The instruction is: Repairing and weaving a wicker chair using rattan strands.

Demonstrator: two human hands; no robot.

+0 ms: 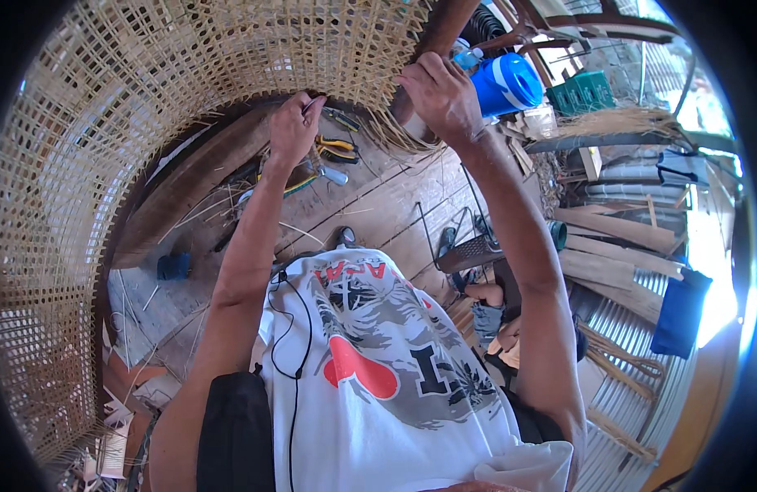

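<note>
A large woven cane panel (198, 61) curves across the top and left side, bordered by a dark wooden frame (448, 29). At the panel's lower rim my left hand (291, 131) is closed in a pinch. A small dark piece pokes out by its fingertips, too small to name. My right hand (444, 98) has its fingers curled over the wooden frame at the panel's right edge. Loose cane ends (384, 127) fray out between the two hands. On the floor below lie yellow-and-black pliers (339, 149) and a tool with a pale handle (334, 175).
A blue water jug (508, 84) and a green crate (581, 93) stand at the upper right. Wooden boards (616, 234) lean along the right. Another person (509, 336) sits low beyond my right arm. A blue cloth (680, 313) hangs at the far right.
</note>
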